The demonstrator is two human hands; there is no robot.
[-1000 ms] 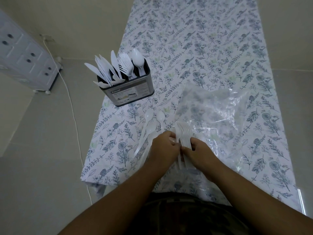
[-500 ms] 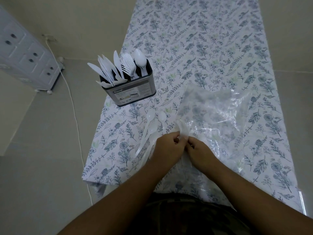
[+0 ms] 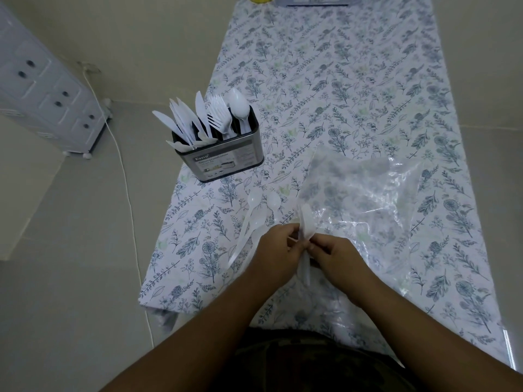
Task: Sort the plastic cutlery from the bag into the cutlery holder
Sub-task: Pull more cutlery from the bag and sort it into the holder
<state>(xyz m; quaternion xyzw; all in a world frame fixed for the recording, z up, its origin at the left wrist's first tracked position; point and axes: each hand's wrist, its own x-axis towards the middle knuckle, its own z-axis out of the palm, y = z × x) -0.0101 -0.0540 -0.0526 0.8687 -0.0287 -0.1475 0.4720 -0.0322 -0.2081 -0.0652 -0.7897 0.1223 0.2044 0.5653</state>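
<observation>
A stack of white plastic forks point(image 3: 306, 222) stands on edge near the table's front. My left hand point(image 3: 276, 254) and my right hand point(image 3: 336, 257) both pinch the stack from either side. Several white spoons point(image 3: 254, 219) lie loose on the cloth just left of my left hand. The clear plastic bag point(image 3: 365, 199) lies flat to the right, beyond my right hand. The metal cutlery holder point(image 3: 226, 162) stands at the table's left edge, holding knives, forks and spoons in separate sections.
A floral tablecloth point(image 3: 368, 80) covers the long table. A white drawer cabinet point(image 3: 42, 89) stands on the floor at the left, with a white cable point(image 3: 124, 176) trailing past it. A grey item and a yellow object sit at the table's far end.
The fork stack has turned from lying flat with tines showing to standing on edge between my hands. Both hands stayed in about the same place.
</observation>
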